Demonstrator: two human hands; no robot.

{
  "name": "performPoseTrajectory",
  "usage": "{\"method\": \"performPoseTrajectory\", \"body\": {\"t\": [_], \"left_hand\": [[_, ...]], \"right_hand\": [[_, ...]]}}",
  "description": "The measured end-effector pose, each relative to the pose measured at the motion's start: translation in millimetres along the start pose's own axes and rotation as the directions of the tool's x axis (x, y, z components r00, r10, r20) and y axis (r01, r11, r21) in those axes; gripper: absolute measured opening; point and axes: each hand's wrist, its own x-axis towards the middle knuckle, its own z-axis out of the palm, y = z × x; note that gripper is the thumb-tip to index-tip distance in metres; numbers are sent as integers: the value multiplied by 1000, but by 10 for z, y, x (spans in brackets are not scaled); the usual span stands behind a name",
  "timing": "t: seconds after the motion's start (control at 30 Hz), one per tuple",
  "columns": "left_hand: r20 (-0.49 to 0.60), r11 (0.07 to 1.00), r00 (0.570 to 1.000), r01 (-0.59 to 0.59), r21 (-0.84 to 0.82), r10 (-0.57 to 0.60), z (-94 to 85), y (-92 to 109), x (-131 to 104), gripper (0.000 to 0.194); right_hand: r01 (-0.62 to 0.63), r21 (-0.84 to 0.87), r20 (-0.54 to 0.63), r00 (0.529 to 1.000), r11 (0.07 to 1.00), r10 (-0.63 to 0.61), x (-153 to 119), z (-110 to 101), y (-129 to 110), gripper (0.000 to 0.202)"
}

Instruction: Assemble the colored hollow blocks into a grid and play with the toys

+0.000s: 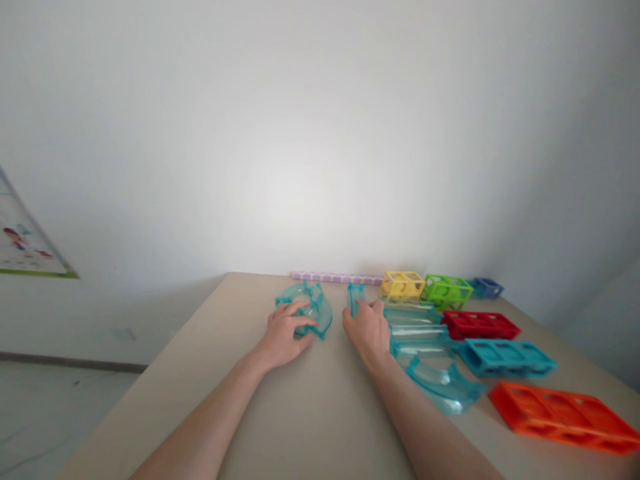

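My left hand (pixel 289 332) rests on a ring-like group of clear teal curved track pieces (pixel 324 313) lying on the table. Its fingers reach over the near side, and the thumb is close to the index finger. The palm hides part of the pieces. To the right, my right hand (pixel 369 328) grips a short, clear teal track piece (pixel 356 292) that points toward the wall; its near end is covered by the fingers. A gap of bare tabletop separates the two hands.
Right of my right arm lie clear straight track pieces (pixel 420 333) and a curved track piece (pixel 443 383). Beyond them are red (pixel 480 325), teal (pixel 507 358) and orange (pixel 565 415) frames. Yellow (pixel 403 285), green (pixel 447 291) and blue (pixel 487 287) frames and a purple patterned strip (pixel 335 277) sit near the wall.
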Motion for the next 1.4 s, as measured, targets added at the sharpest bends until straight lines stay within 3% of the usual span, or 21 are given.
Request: {"method": "performPoseTrajectory", "body": {"t": [0.1,0.17,0.27,0.33,0.4,0.53,0.63,0.97,1.17,1.23,1.4], "left_hand": [[3,999,999,36,-4,-36,-11,5,4,21],[6,998,998,60,-7,-60,-19,15,6,20],[4,995,995,97,1,-97,-24,31,6,19],[-12,992,993,122,13,-122,-25,39,5,19],[-37,987,987,160,24,-159,-28,42,7,23],[-99,963,960,266,39,-261,-42,34,22,38],[-96,950,950,304,65,-298,-51,24,37,45],[-116,895,914,405,187,-389,-147,11,52,32],[-158,895,907,414,165,-390,-148,-25,64,31],[-177,899,899,423,113,-401,-143,-39,70,29],[-218,870,846,445,-211,-486,-129,-132,107,25]], "right_hand": [[28,1,-52,998,1000,-28,-1,-15,6,38],[88,-3,-156,984,996,-88,-12,-27,-7,37],[315,33,-304,907,949,-290,-67,-27,-61,31],[476,113,-271,859,872,-433,-140,-1,-114,29],[533,194,-149,846,824,-512,-236,50,-169,32],[444,228,98,875,867,-474,-404,181,-243,40],[394,301,174,873,869,-456,-434,235,-262,39],[320,395,223,876,861,-428,-359,240,-274,41],[264,416,224,897,870,-380,-377,235,-271,43],[248,419,223,904,874,-364,-371,230,-272,44],[241,432,223,905,869,-362,-369,224,-275,48]]}}
